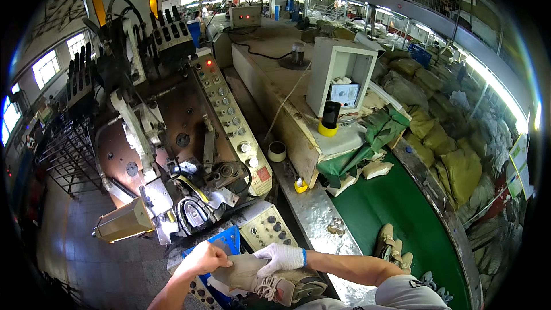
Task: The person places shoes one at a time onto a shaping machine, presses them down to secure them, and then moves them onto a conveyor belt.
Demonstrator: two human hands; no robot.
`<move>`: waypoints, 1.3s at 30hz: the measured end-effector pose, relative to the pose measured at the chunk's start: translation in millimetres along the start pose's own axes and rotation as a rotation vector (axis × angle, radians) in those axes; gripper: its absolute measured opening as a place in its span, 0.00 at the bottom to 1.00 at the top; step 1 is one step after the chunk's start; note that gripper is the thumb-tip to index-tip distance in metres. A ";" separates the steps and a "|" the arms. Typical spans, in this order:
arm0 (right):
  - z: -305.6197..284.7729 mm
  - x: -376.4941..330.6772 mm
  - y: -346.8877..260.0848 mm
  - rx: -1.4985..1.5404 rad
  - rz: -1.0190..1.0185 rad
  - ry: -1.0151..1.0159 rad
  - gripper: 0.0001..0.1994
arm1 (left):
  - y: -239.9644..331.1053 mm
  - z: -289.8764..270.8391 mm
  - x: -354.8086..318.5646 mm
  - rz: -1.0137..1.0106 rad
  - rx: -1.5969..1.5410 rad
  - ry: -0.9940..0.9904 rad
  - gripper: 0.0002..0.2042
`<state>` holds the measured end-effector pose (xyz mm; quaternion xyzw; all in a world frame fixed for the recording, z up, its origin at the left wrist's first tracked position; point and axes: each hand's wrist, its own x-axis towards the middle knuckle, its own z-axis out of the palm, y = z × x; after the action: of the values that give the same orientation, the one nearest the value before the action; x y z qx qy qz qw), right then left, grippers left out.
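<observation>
Low in the head view, close to my body, I hold a beige lace-up shoe upper (241, 270) with pale laces. My bare left hand (206, 258) is closed, its thumb and fingers pinching the upper's left edge. My right hand (281, 257), in a white knit glove, is closed over the top of the upper. A dark rounded piece (310, 289) shows beside the laces, under my right wrist; I cannot tell whether it belongs to the same shoe. Beneath my left hand lies a blue sheet (229, 240) by the control panel (268, 227) with black knobs.
A large shoe machine (172, 132) with metal arms and clamps stands ahead on the left, its knobbed panel (229, 115) alongside. On the right runs a green conveyor belt (373, 201) carrying beige shoes (390, 244). A metal ledge (327, 224) and an open grey box (338, 77) stand between.
</observation>
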<state>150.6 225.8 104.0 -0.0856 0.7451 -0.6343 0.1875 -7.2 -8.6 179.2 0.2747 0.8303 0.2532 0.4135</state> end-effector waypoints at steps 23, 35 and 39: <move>-33.4 -70.0 77.6 -0.412 -0.944 -0.028 0.17 | 36.8 80.6 1.1 -0.222 -0.523 -0.654 0.16; -35.0 -79.6 94.3 -0.441 -1.080 0.106 0.16 | 59.8 79.2 26.2 -0.070 -0.454 -0.345 0.07; -18.0 -77.1 87.5 0.201 -0.233 0.091 0.23 | 46.3 66.7 41.5 -0.013 -0.492 -0.260 0.06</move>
<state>223.9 286.2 33.9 -0.1234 0.6706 -0.7264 0.0861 38.3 65.3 151.1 0.1909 0.6855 0.4070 0.5726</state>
